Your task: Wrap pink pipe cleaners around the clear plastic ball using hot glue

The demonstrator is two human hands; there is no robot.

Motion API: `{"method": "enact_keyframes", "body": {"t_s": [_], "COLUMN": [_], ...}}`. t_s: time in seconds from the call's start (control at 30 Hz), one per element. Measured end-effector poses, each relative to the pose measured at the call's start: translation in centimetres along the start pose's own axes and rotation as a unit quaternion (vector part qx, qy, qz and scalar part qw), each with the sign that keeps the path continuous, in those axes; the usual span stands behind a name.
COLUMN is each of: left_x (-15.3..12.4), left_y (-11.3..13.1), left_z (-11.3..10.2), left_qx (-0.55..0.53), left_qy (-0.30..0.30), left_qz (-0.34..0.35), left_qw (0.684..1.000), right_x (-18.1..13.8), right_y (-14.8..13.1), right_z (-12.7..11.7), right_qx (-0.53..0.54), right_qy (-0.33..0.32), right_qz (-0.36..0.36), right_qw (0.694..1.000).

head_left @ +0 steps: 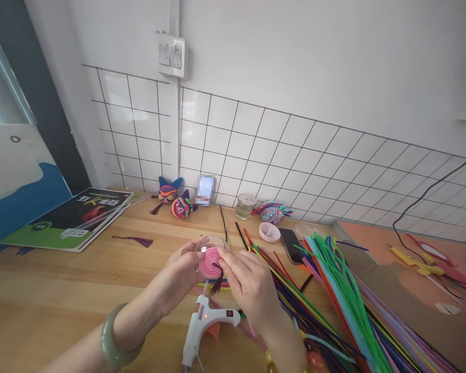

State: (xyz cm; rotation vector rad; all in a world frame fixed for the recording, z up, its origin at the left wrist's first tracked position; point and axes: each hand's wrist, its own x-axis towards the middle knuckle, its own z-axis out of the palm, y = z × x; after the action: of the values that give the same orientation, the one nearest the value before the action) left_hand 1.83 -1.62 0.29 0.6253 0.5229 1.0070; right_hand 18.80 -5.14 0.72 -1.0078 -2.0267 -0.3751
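Note:
My left hand [180, 273] is closed round a clear dome wrapped with a pink pipe-cleaner coil [209, 260], held above the wooden table [42, 295]. My right hand [248, 282] pinches a small dark tassel [217, 282] against the front of the coil. A green bangle [111, 339] sits on my left wrist. A white glue gun [202, 324] stands on the table just below both hands.
A big spread of coloured pipe cleaners [341, 295] lies at the right. A phone [291, 243], a pink dish [269, 231], a glass jar [244, 205] and coiled cat-like figures [174, 199] are near the tiled wall. A book [73, 217] lies at the left, a purple tassel [135, 240] beside it.

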Motion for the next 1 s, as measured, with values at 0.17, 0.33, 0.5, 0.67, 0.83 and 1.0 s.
{"method": "enact_keyframes", "body": {"t_s": [0.17,0.33,0.5,0.67,0.83,1.0], "left_x": [0.1,0.0,0.0,0.0,-0.1,-0.1], "left_y": [-0.3,-0.6,-0.8,-1.0,-1.1,-1.2], "left_z": [-0.2,-0.2,-0.3,-0.3,0.0,0.1], "left_qx": [0.013,0.020,0.011,0.000,-0.002,-0.011], "left_qy": [0.016,0.013,0.007,0.000,-0.007,-0.013], "left_qz": [0.018,0.026,0.032,0.039,0.047,0.052], "left_qw": [1.000,0.999,0.999,0.999,0.999,0.999], "right_x": [0.1,0.0,-0.1,0.1,0.2,0.3], "right_y": [-0.1,-0.4,-0.5,-0.8,-1.0,-1.2], "right_z": [-0.1,0.3,0.5,0.2,0.3,0.4], "right_qx": [0.055,0.088,0.084,0.091,0.086,0.057], "right_qy": [0.018,0.052,0.066,0.062,0.077,0.115], "right_qz": [0.038,0.117,0.131,0.124,0.130,0.122], "right_qw": [0.998,0.988,0.986,0.986,0.985,0.984]}}
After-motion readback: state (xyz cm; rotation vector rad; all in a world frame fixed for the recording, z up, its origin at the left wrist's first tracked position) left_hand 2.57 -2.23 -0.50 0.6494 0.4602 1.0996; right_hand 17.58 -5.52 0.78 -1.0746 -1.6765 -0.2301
